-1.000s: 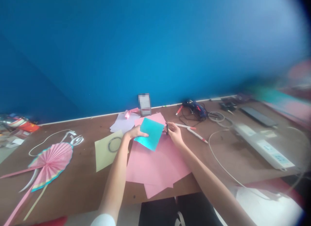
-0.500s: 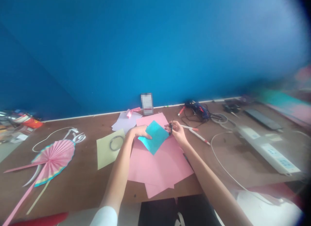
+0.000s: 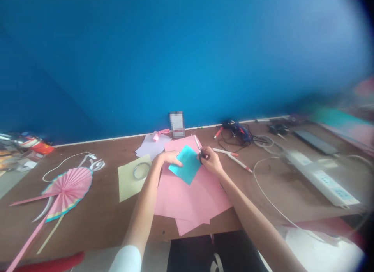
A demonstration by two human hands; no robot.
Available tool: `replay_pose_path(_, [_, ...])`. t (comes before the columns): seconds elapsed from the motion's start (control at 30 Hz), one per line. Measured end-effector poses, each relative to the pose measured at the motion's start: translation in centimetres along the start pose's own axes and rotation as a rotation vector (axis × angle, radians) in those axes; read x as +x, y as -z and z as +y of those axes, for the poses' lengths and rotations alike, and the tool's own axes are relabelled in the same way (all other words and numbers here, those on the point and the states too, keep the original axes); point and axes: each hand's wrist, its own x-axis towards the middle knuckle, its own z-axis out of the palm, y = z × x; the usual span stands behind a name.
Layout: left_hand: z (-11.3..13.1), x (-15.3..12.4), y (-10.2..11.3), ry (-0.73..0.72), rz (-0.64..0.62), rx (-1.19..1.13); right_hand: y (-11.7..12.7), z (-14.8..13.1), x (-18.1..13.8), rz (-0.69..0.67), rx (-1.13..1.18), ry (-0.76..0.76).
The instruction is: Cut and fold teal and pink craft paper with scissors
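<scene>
My left hand (image 3: 167, 158) pinches the left edge of a teal paper square (image 3: 186, 164) and holds it just above a stack of pink paper sheets (image 3: 187, 194). My right hand (image 3: 210, 161) is closed on a pair of scissors (image 3: 199, 149); the blades point up and away at the teal square's right corner. Both forearms reach in from the bottom of the view.
A brown table (image 3: 96, 213) carries a yellow-green sheet (image 3: 131, 182) with a tape ring (image 3: 140, 170), a pink pleated paper fan (image 3: 66, 190), white sheets (image 3: 150, 146), marker pens (image 3: 233, 157), a glue gun with cables (image 3: 238, 131) and a white power strip (image 3: 321, 176). A blue wall (image 3: 175, 57) stands behind.
The teal square has turned and come slightly nearer the scissors. My right hand has swung the scissor blades up to the paper's right corner. The view shifted a little.
</scene>
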Motion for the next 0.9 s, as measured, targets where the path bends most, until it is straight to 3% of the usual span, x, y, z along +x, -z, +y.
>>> replay_pose_path(0.07, [0.1,-0.1,0.0,-0.009,-0.021,0.009,0.1,-0.1,0.1,0.007,-0.006,0.026])
replay_pose_path(0.23, [1.0,-0.5,-0.1,0.040,-0.056,0.049,-0.2,-0.5,-0.2,-0.157,0.035,0.018])
replay_pose_path(0.3, [1.4,-0.8,0.0,0.019,-0.011,0.009,-0.3,-0.7,-0.4,-0.177,0.052,-0.003])
replay_pose_path(0.37, [1.8,-1.1,0.2,-0.053,0.118,-0.061,-0.3,-0.8,-0.4,-0.170,0.105,-0.033])
replay_pose_path(0.53, [1.6,-1.9,0.8,-0.262,0.465,-0.259,0.4,-0.4,0.2,0.008,0.275,-0.169])
replay_pose_path(0.7, [0.7,-0.6,-0.8,-0.219,0.453,-0.515,0.7,0.0,0.5,0.174,0.382,-0.220])
replay_pose_path(0.8, [0.9,1.0,-2.5,-0.103,0.523,-0.477,0.6,-0.3,0.4,0.203,0.343,-0.206])
replay_pose_path(0.9, [1.2,2.1,-3.8,-0.144,0.552,-0.459,0.5,-0.6,0.2,0.205,0.326,-0.174])
